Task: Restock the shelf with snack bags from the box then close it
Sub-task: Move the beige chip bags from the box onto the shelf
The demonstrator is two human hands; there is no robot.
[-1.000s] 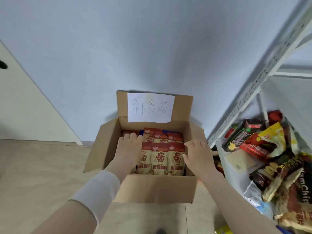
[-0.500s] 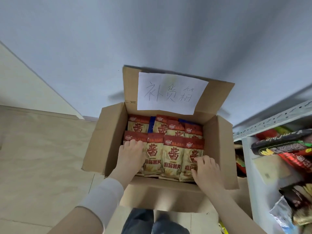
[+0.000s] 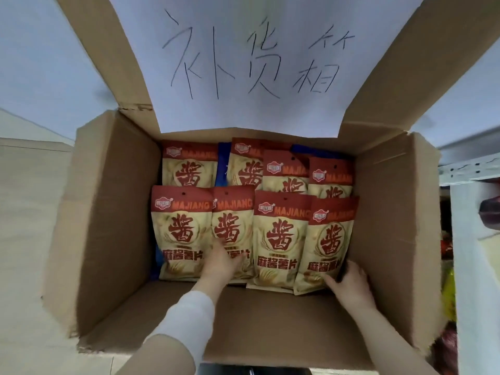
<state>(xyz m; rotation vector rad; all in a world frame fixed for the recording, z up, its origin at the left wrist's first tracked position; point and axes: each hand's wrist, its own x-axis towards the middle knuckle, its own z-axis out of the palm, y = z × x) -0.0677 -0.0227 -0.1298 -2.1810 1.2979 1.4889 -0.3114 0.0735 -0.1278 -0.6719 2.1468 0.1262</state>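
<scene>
From the head camera, both hands reach down into the open cardboard box [image 3: 113, 212], which surrounds them on all sides. The left hand [image 3: 219, 263], wearing a white sleeve [image 3: 186, 320], lies with its fingers stretched over the lower front of a snack bag [image 3: 230, 226], second from the left in the near row. It is blurred, and no grip shows. The right hand [image 3: 349, 282] pinches the lower right corner of the rightmost bag [image 3: 330, 239], thumb on the front and fingers round the edge. Beyond the fingertips a second row of the same red and tan bags [image 3: 189, 169] lies against the far wall. Above both hands the rear flap stands up, bearing a handwritten paper sheet [image 3: 251, 63]. Right of the right hand, outside the box, stands the shelf [image 3: 470, 169].
</scene>
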